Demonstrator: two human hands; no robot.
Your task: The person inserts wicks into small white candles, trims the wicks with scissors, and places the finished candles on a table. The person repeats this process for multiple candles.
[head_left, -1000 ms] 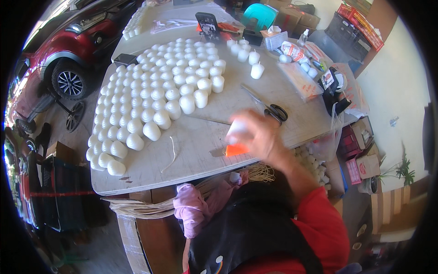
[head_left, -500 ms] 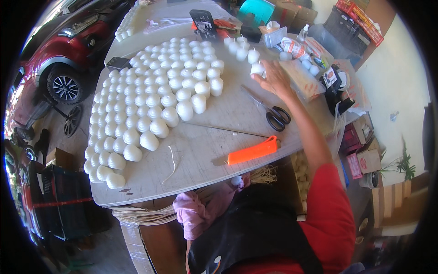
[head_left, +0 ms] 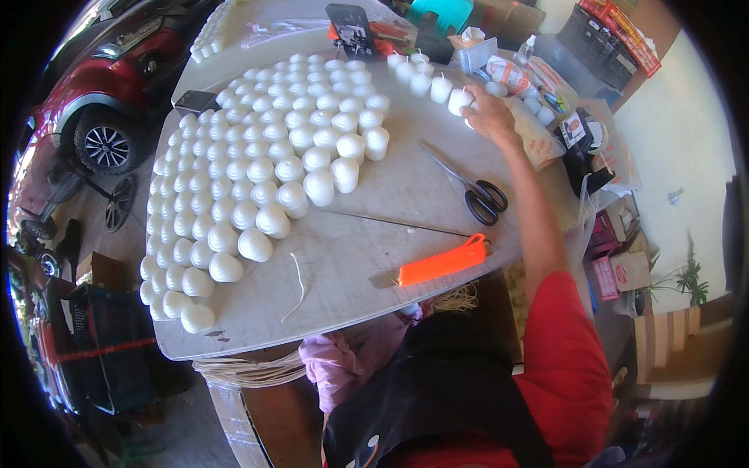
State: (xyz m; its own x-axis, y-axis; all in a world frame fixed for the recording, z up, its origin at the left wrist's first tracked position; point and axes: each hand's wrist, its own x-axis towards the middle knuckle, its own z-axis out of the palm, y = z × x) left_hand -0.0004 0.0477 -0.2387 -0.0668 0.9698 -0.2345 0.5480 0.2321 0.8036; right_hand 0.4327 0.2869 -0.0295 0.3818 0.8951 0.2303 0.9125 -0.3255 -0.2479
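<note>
At the far right of the table, the fingers of my right hand (head_left: 493, 117) are closed round a short white candle (head_left: 459, 101). It is at the near end of a small group of white candles (head_left: 420, 83) with wicks standing up. A large block of white, round-topped candle bodies (head_left: 257, 144) fills the table's left and middle, with no wicks showing on them. Scissors (head_left: 477, 195) with black handles lie nearer to me, below my right hand. My left hand is out of sight; a pink cloth (head_left: 335, 363) lies by the table's near edge.
On the table (head_left: 351, 257) lie an orange-handled knife (head_left: 441, 264), a thin metal rod (head_left: 390, 221) and a loose wick (head_left: 299, 288). A phone on a stand (head_left: 351, 30) is at the back. Plastic bags and a bottle (head_left: 524, 50) crowd the far right. A red car (head_left: 117, 70) stands left.
My right hand has moved slightly right and away from me with the candle, which is now at the near end of the wicked group. The view has shifted a little.
</note>
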